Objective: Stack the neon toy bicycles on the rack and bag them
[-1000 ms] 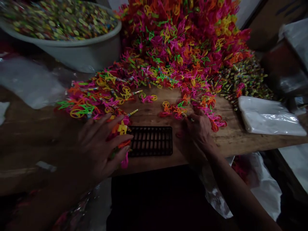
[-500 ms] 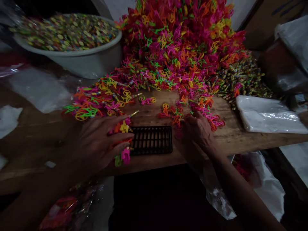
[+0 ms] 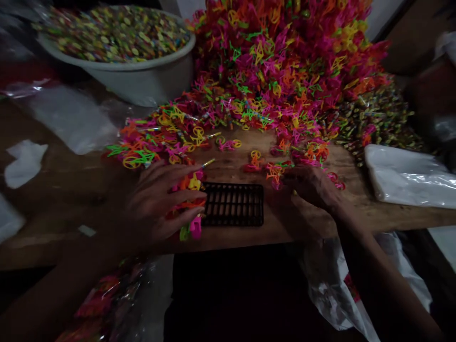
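Note:
My left hand (image 3: 160, 202) is closed round a bunch of small coloured plastic toy pieces (image 3: 190, 204), at the left end of a black slotted tray (image 3: 235, 204) on the wooden table. My right hand (image 3: 313, 190) rests to the right of the tray with its fingers curled among loose pieces (image 3: 276, 172) at the foot of a big heap of pink, orange, yellow and green pieces (image 3: 281, 71); what it pinches is too dark to name.
A white basin (image 3: 142, 78) full of small coloured bits stands at the back left. A stack of clear plastic bags (image 3: 409, 175) lies at the right. More plastic sheets (image 3: 71, 118) lie at the left. A pile of darker wrapped sticks (image 3: 377, 118) sits right of the heap.
My right hand has shifted right and a little away, off the tray's edge and into the loose pieces. My left hand keeps its bunch at the tray's left end.

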Available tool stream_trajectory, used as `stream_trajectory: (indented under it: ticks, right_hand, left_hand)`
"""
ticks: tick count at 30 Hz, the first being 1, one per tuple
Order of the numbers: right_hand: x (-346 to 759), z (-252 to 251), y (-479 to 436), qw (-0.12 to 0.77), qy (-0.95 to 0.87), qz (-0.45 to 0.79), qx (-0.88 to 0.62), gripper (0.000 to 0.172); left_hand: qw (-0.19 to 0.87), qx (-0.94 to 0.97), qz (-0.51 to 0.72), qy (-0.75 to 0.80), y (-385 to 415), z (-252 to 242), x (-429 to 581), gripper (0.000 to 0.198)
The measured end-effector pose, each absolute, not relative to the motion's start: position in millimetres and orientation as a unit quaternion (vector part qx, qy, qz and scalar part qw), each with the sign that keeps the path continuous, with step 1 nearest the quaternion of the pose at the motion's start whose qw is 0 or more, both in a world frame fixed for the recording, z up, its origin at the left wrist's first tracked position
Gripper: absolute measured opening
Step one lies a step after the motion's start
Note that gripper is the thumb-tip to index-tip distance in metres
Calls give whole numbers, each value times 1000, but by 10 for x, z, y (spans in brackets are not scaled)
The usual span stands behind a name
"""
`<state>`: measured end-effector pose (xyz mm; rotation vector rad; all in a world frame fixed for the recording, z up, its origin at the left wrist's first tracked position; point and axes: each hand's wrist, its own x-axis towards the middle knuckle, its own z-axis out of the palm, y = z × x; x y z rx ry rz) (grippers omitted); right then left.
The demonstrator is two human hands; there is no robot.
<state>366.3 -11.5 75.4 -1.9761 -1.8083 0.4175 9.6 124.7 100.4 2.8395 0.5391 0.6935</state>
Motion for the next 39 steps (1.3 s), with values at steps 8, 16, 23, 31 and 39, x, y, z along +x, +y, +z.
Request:
stream_trajectory:
  ticks: [8,16,23,31,39]
  right_hand:
    - [3488,784,-53,356,-543,402,-646,39]
    - [3024,771,-2,466,-492,369,-636,28]
    - [2346,462,116,537,-557,294,-561,17]
    - [2134,269,460,516,-576,266,-575,21]
    - [2132,285,664,416,-640,248,-596,24]
  left_hand:
    - [85,944,247,200,1217,931,131,12]
    - [91,945,227,217,1195,976,128,14]
    - [85,942,256,199,1189,918,84,11]
    - [86,939,259,209,1197,911,53,14]
    - [98,942,190,258,1142,1061,110,26]
